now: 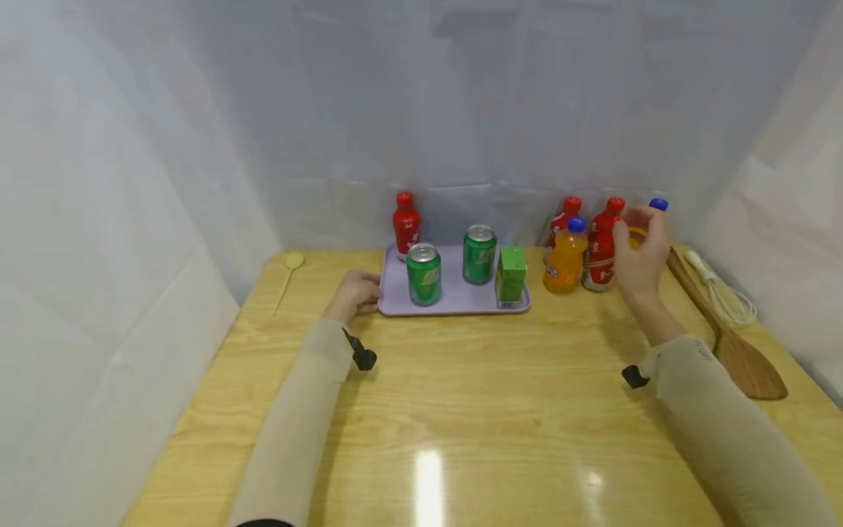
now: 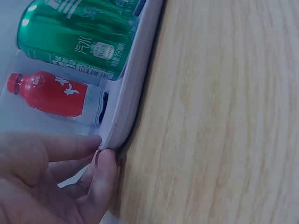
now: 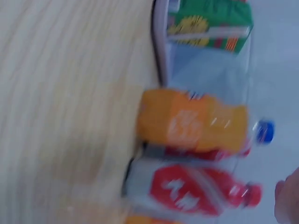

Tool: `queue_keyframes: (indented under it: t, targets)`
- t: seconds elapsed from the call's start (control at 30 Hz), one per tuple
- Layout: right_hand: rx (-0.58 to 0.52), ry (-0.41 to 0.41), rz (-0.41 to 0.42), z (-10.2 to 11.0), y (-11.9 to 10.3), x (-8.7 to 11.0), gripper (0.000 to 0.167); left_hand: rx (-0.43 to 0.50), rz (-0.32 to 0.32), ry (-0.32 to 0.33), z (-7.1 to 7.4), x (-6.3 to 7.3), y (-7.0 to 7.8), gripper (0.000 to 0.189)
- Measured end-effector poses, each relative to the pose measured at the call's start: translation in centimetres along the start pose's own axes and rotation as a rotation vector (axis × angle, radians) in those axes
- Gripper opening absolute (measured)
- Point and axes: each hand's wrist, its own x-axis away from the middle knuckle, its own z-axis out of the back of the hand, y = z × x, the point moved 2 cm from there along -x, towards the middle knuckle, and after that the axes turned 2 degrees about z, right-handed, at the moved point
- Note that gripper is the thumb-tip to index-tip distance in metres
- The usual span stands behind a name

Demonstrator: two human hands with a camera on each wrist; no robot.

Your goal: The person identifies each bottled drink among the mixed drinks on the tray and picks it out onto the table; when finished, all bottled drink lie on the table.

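Observation:
A lilac tray [image 1: 454,301] carries two green soda cans, one in front [image 1: 424,278] and one behind [image 1: 478,256], plus a green drink carton [image 1: 510,278]. A red-labelled bottle [image 1: 406,223] stands at its back left. My left hand [image 1: 358,294] pinches the tray's left front corner between thumb and fingers, as the left wrist view shows. Over on the right, my right hand [image 1: 642,252] is raised with thumb and fingers apart, overlapping an orange soda bottle with a blue cap [image 1: 658,204]. In the right wrist view only a fingertip [image 3: 288,198] shows, beyond the red bottle cap.
Beside the tray's right end stand another orange soda bottle [image 1: 563,260] and two red-labelled bottles, one rear [image 1: 560,222] and one near my right hand [image 1: 598,252]. A wooden spatula [image 1: 747,362] and a whisk [image 1: 727,296] lie far right, a yellow spoon [image 1: 293,260] far left.

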Motion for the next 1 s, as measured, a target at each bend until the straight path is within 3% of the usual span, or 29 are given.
queue_keyframes:
  t: [0.1,0.2,0.5,0.8,1.0]
  targets:
    - [-0.04,-0.107,0.089,-2.4,-2.7,0.6,0.029,-0.066,-0.03,-0.002,0.1,0.1,0.2,0.057]
    - [-0.035,-0.248,0.099,-4.8,-4.6,1.1,0.035,-0.102,-0.05,-0.005,0.1,0.2,0.2,0.058]
    - [-0.003,-0.591,-0.038,-11.1,-6.4,1.9,0.052,-0.109,-0.069,0.003,-0.3,-0.1,-0.4,0.053]
    - [0.051,-0.754,-0.052,-16.1,-7.6,2.3,0.06,-0.079,-0.071,0.007,-0.6,0.0,-0.4,0.052]
    - [0.113,-0.805,-0.07,-19.0,-7.8,2.3,0.066,-0.081,-0.067,0.01,-0.5,-0.1,-0.5,0.051]
